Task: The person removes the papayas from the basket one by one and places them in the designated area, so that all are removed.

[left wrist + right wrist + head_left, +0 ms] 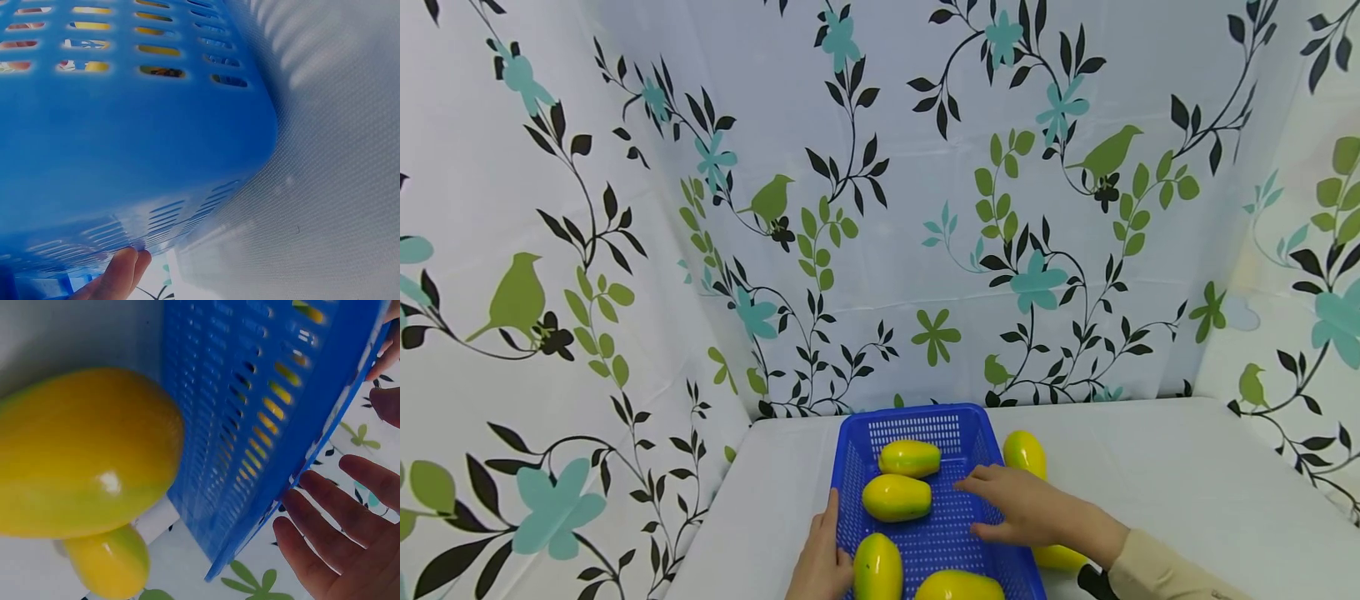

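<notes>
A blue slotted plastic basket [940, 517] holds several glossy yellow-green, mango-shaped fruits, among them an upper fruit [910, 458], a middle fruit [897, 498] and a left front fruit [877, 568]. At the basket's left rim my left hand [820, 557] pinches the edge, thumb inside and fingers along the outside; its fingertips [122, 275] show by the wall in the left wrist view. My right hand [1026, 508] reaches over the right rim, fingers spread and holding nothing. Below it in the right wrist view, a large fruit [94, 456] lies outside the basket.
Two fruits lie to the right of the basket on the white table [1150, 467]: a far fruit [1025, 452] and a near fruit [1060, 558], partly covered by the right arm. Behind the table hangs a curtain [880, 250] printed with leaves and birds.
</notes>
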`<state>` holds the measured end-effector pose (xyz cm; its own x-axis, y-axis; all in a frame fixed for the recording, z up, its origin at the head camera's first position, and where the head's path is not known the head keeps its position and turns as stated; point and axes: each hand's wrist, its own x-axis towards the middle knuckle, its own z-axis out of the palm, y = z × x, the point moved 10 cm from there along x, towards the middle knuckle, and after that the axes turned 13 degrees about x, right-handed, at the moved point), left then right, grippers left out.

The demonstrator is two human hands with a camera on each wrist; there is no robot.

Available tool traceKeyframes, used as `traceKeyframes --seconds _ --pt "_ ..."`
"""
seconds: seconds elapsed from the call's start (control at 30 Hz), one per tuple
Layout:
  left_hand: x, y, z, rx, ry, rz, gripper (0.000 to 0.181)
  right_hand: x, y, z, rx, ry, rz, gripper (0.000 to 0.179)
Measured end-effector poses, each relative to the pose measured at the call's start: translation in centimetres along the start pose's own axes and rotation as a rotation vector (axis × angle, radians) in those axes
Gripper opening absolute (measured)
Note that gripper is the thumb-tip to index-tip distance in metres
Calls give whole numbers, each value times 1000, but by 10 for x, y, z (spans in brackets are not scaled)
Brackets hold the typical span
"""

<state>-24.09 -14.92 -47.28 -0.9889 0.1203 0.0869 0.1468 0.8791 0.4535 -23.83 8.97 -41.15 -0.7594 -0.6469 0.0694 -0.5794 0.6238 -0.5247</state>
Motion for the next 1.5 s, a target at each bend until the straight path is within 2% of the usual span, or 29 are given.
traceKeyframes --seconds 0.2,0.43,0.63,0.77,1.07,1.27,1.5 --pt "0 1 1 -16 -2 11 81 4 -14 18 -23 -48 -47 53" --pt "1 2 -1 -17 2 10 80 7 -26 43 82 -135 -40 51" --pt "1 3 -2 -11 12 19 80 8 -34 52 108 -144 -100 51" --pt "0 3 -2 -5 16 19 80 9 -35 58 117 -157 -111 51" --pt "0 3 -2 -32 5 10 81 9 -31 73 121 -207 -82 53" --pt "0 2 -2 -35 8 20 81 7 -21 83 212 -239 32 60" --pt "-1 2 -1 -28 3 17 81 6 -19 90 240 -261 53 58"
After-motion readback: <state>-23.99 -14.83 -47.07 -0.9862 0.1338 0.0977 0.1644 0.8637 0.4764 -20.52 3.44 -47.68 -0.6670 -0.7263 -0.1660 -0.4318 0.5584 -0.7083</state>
